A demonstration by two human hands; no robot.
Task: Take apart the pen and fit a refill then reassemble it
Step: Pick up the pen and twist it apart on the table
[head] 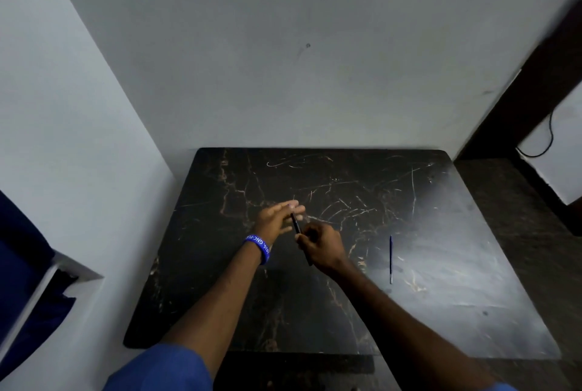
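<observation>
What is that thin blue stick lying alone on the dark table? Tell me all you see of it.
The thin blue stick looks like a pen refill: slender, straight, probably plastic. It lies flat on the black marble-patterned table, pointing away from the person, to the right of the right hand. Nothing touches it but the tabletop. Its tip is too small to make out.

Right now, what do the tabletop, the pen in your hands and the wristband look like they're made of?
Tabletop: dark marble or marble-look laminate; pale veins, glossy glare, fine scratches.
Pen: probably black plastic, smooth; too small to be sure.
Wristband: looks like blue silicone rubber, a matte band with white printed lettering.
</observation>
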